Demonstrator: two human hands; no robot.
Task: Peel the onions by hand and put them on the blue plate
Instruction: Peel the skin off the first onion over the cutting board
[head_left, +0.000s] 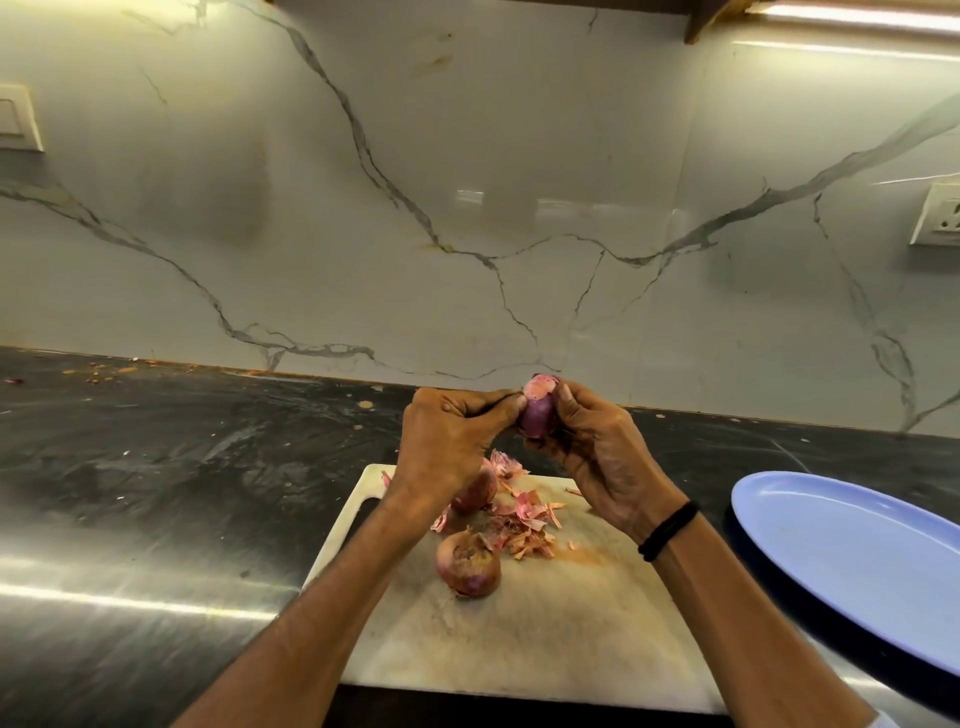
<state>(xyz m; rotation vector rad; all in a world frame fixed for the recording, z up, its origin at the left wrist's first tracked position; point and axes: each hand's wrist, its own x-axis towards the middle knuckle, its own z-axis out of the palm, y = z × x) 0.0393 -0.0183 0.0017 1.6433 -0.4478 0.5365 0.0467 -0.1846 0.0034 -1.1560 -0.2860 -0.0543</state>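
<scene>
I hold a purple onion above the cutting board, my right hand cupped around it, my left hand pinching its skin. Two unpeeled onions lie among peels. The blue plate sits on the bench, right.

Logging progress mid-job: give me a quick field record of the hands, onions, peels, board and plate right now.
left hand: pinches skin atop held onion
right hand: grips held onion, above board
held onion: partly peeled
near onion: on board, unpeeled
far onion: on board, skin on, partly behind left wrist
peels: heap on board by far onion
plate: right of board, no onion on visible part
</scene>
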